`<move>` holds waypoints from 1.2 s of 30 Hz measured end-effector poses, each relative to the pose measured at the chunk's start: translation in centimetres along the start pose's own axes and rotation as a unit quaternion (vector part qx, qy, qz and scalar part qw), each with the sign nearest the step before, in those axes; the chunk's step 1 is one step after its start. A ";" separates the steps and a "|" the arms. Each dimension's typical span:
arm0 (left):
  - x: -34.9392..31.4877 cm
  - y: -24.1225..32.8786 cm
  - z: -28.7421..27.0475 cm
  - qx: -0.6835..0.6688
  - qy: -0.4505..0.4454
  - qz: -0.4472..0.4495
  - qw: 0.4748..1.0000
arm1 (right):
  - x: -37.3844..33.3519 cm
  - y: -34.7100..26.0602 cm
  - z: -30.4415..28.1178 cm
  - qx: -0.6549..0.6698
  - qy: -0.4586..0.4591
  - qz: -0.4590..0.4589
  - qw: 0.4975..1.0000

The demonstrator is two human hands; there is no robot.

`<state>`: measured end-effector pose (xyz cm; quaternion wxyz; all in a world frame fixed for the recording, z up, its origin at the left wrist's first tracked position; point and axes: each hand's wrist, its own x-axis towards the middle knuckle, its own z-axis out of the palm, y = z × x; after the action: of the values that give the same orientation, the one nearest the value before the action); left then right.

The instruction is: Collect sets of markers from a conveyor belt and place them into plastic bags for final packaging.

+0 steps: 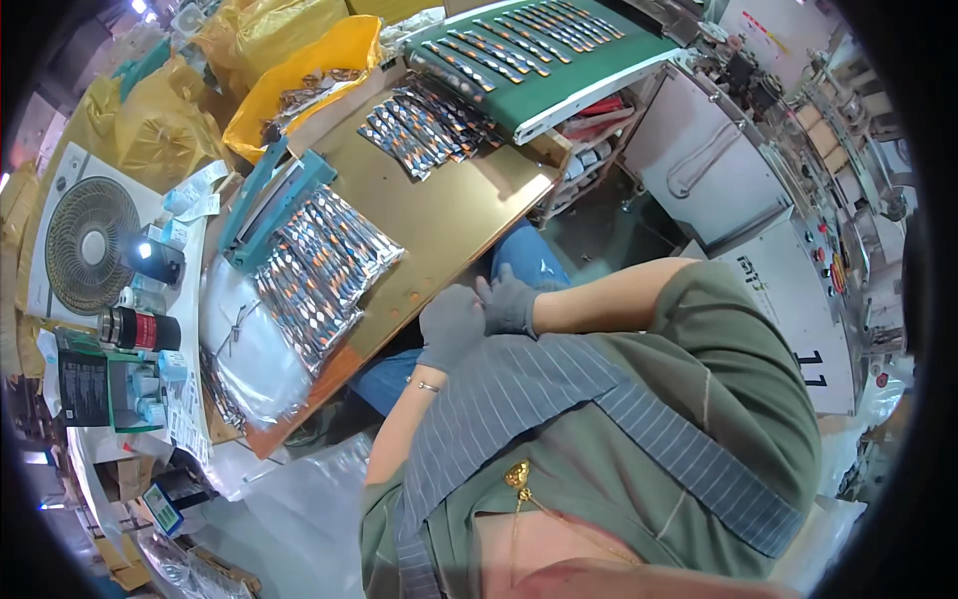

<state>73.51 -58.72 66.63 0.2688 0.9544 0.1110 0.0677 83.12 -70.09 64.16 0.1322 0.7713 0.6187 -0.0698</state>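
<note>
Both my hands, in grey gloves, are together in front of my body at the table's near edge. My left hand (pixel 452 324) has its back up; its fingers are hidden. Against it rests my right hand (pixel 510 302), its visible fingers apart and nothing seen in them. Nearest them is the brown tabletop (pixel 449 235), which bears a large spread of slim, shiny patterned packets (pixel 329 265) in black, orange and white. A second pile of such packets (pixel 424 130) lies farther back. Left of the large spread stands a teal tabletop device with a long arm (pixel 274 205), possibly a bag sealer.
A green conveyor belt (pixel 569 75) carries a row of packets at the back. Clear plastic bags (pixel 249 349) lie at the table's left. A fan (pixel 92 245), a dark flask (pixel 140 327) and a yellow bag-lined bin (pixel 309 85) stand leftward. Machine cabinets (pixel 689 150) rise at right.
</note>
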 end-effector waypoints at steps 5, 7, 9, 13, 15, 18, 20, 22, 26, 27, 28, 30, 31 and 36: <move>-0.6 -0.6 0.5 -0.020 0.001 -0.009 1.000 | -5.2 3.4 -5.8 0.239 0.039 -0.125 0.962; -0.5 -1.2 -0.2 -0.116 -0.040 0.014 0.992 | -5.6 6.1 -8.5 0.423 0.206 -0.078 0.879; -0.2 -1.5 -1.7 -0.267 -0.067 0.004 0.961 | -5.1 7.4 -12.9 0.532 0.172 0.000 0.829; 1.7 -1.6 -4.7 -0.160 -0.042 -0.017 0.986 | -4.2 6.0 -7.7 0.292 0.129 -0.207 0.925; 1.3 -2.4 -3.9 -0.199 -0.023 -0.027 0.979 | -4.6 3.9 -2.8 0.107 0.136 -0.197 0.965; 0.3 -0.6 -3.6 -0.242 -0.010 -0.080 0.967 | -3.4 3.2 0.2 0.061 0.160 -0.157 0.973; -0.1 0.3 -3.7 -0.240 -0.028 -0.090 0.966 | -3.0 3.5 1.1 0.041 0.260 -0.213 0.941; -0.2 1.0 -3.8 -0.215 -0.001 -0.106 0.971 | -3.3 4.1 0.5 0.105 0.217 -0.216 0.946; -1.0 0.3 -3.6 -0.337 0.065 -0.092 0.935 | -4.7 8.4 -8.3 0.651 0.031 -0.131 0.747; -0.7 1.8 -4.8 -0.446 0.047 -0.149 0.881 | -4.7 8.8 -10.5 0.690 0.071 -0.115 0.711; 0.0 3.1 -5.8 -0.531 0.052 -0.106 0.839 | -4.2 9.0 -12.1 0.725 0.112 -0.102 0.672; 1.3 4.7 -7.2 -0.582 0.076 -0.011 0.810 | -2.1 8.5 -11.8 0.789 0.110 -0.144 0.587; 1.7 4.7 -7.7 -0.488 0.102 -0.047 0.866 | -1.5 8.1 -12.1 0.746 0.154 -0.145 0.632; 2.8 3.9 -9.6 -0.452 0.199 -0.076 0.866 | 0.2 9.1 -13.9 0.724 0.312 -0.120 0.604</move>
<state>75.10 -56.51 77.02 0.6475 0.6832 0.1912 0.2781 91.21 -67.71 78.43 -0.6796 0.5091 0.4567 -0.2653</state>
